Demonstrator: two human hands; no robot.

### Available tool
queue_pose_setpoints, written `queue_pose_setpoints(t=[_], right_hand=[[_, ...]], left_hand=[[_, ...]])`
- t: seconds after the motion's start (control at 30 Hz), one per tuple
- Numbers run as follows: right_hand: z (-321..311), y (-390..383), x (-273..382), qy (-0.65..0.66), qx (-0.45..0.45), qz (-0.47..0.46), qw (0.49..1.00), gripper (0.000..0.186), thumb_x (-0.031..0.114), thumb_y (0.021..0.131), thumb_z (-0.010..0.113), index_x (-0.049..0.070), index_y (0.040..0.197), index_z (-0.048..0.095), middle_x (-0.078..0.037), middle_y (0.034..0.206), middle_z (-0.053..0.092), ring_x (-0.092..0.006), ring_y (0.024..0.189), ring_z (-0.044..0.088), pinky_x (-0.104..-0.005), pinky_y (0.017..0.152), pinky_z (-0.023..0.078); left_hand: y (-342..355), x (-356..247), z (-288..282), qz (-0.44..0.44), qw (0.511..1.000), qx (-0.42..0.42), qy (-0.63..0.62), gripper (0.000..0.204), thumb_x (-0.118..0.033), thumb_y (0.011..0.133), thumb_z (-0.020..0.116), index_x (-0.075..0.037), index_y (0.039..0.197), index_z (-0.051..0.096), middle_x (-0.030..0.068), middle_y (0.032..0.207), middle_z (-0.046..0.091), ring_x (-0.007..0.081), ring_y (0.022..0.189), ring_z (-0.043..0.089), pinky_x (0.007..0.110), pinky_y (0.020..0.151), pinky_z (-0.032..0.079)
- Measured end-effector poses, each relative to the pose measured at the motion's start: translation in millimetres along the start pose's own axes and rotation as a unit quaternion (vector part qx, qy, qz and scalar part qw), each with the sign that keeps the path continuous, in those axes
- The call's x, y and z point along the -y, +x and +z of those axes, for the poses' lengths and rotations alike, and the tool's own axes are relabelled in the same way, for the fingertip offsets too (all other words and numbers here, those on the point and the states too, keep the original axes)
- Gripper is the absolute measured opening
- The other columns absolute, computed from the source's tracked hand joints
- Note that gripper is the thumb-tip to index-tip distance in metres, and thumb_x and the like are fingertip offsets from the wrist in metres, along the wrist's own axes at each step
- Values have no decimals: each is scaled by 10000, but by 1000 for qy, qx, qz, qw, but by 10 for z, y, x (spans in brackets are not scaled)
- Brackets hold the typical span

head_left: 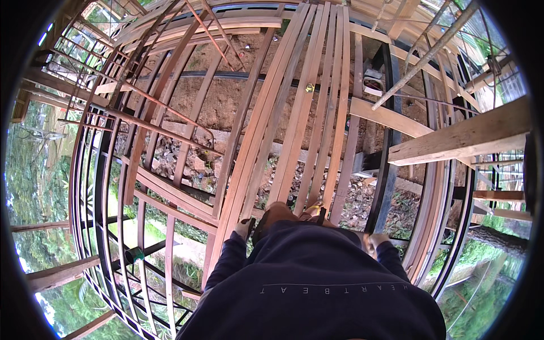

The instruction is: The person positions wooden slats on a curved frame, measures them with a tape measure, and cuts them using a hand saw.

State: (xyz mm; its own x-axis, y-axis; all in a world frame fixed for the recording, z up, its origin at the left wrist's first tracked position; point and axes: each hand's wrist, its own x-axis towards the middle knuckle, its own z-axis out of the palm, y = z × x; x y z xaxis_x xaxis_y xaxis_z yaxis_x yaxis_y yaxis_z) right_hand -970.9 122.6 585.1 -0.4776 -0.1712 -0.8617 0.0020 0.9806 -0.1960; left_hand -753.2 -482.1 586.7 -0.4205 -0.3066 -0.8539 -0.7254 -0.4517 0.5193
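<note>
My left hand (243, 228) hangs low beside my body, above the long wooden planks (243, 175). A small dark thing shows right beside it, but I cannot make out whether the fingers hold it. On the other side, my right hand (374, 242) is down near my hip, close to a dark beam (383, 192). It is small and blurred, so its fingers are unclear. A small yellow object (310, 87), perhaps a tape measure, lies on one of the planks ahead of me. My foot (314, 211), with a yellow strap, rests on the planks.
Open gaps between the joists show rubble (195, 161) and bare soil (221, 102) below. Rusty scaffold bars (164, 133) cross on the left. A thick timber beam (462, 136) juts in from the right. A white box (373, 85) sits beyond the planks.
</note>
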Motion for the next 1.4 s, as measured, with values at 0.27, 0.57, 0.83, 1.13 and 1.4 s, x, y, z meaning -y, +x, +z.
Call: queue_pose_setpoints(t=[0.27,0.57,0.83,1.13,1.4], right_hand=[[-2346,555,993,453,-278,15,847,286,54,778,606,86,1055,668,-32,637,537,-171,460,516,-346,417,464],[-2632,1188,1865,426,-86,159,886,216,157,856,597,79,1025,706,-156,765,698,-292,668,691,-453,598,557],[-2109,2203,1512,-69,-9,86,994,453,398,975,405,156,1211,707,-136,1317,656,-317,1186,651,-465,1003,518],[-4028,2838,2281,-6,-3,15,1000,423,438,948,476,168,1140,737,-131,1156,719,-337,1096,668,-434,951,522],[-6300,3664,1726,140,-41,18,989,184,139,866,523,53,786,665,-113,686,639,-254,602,613,-388,525,453]], left_hand=[[887,-498,175,-14,998,48,-40,287,-282,987,647,-6,1063,665,80,903,714,180,767,672,305,676,534],[1911,-2396,-20,-123,970,1,208,403,-481,950,656,-91,1051,666,58,833,710,208,628,647,386,540,489],[3869,-5749,311,100,989,12,110,372,-402,972,649,-91,1175,640,56,960,716,187,822,692,354,597,514],[4556,-6634,1931,192,973,63,112,269,-320,996,633,-73,1020,737,26,783,697,127,621,621,270,560,495],[4472,-6207,2731,-110,979,65,162,450,-507,914,696,-83,1063,666,51,807,688,181,645,636,347,564,506]])
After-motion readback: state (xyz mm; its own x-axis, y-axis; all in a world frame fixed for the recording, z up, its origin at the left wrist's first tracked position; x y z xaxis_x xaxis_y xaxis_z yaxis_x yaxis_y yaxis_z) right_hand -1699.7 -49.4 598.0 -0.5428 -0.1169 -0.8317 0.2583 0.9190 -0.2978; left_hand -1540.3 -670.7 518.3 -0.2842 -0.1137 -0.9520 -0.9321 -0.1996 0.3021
